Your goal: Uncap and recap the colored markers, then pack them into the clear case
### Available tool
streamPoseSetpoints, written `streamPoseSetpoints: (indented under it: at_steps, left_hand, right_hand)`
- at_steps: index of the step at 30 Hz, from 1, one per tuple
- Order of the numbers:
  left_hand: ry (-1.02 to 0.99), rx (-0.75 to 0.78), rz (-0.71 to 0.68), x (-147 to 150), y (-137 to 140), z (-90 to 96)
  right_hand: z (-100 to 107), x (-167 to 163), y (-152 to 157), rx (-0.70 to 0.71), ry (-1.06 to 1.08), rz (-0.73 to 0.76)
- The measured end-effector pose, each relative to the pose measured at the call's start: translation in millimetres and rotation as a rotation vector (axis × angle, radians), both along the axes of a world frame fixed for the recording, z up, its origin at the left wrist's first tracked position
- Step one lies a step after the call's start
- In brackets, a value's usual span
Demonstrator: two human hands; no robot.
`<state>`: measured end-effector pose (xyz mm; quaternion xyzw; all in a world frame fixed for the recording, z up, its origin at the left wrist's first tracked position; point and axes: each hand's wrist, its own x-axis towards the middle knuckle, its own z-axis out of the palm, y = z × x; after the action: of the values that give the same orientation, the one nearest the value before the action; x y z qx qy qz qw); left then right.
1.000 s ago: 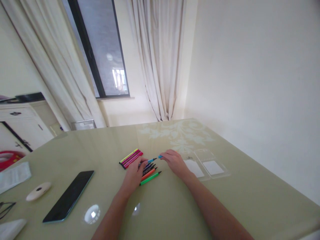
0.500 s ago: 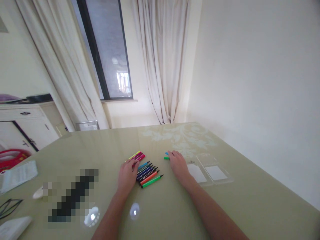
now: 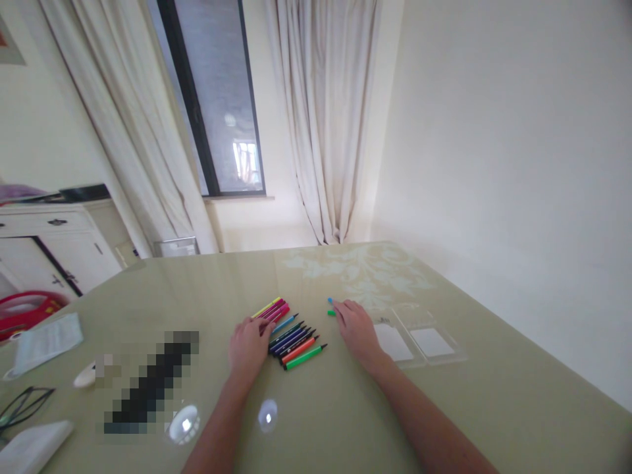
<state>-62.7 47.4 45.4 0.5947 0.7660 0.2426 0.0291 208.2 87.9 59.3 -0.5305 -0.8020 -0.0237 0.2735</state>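
Observation:
My left hand (image 3: 251,345) is closed, its fingertips at the rear end of a light blue felt-tip pen (image 3: 285,323). Beside that pen lie several more uncapped pens, dark ones (image 3: 291,341), an orange one (image 3: 300,350) and a green one (image 3: 305,357), black tips pointing right. Just beyond the left fingers is a group of yellow and pink pens (image 3: 271,308), partly covered by the hand. My right hand (image 3: 356,329) has its fingers together around a small blue cap (image 3: 330,300) whose end sticks out. A green cap (image 3: 331,313) shows under those fingers.
An opened clear plastic case (image 3: 422,355) with white inserts lies right of my right hand. On the left are a pixelated dark object (image 3: 153,385), a white mouse-like object (image 3: 85,375), glasses (image 3: 27,405), a pale pouch (image 3: 47,343) and a white box (image 3: 37,447). A wall borders the table's right side.
The light blue pen has shifted slightly away from the dark pens under my left fingers. More of the blue cap's end shows at my right fingertips. The whole view has shifted slightly.

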Motion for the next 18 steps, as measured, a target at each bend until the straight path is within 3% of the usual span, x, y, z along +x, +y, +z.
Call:
streamPoseSetpoints:
  at_steps: [10, 18]
  left_hand:
    - [-0.058, 0.007, -0.09, 7.4, -0.9, -1.4]
    - [-0.103, 0.148, -0.203, 22.5, 3.1, -0.4]
  right_hand:
    - [-6.3, -1.3, 0.4, 0.066, 0.003, 0.051]
    - [-2.7, -6.6, -4.9, 0.142, 0.025, 0.12]
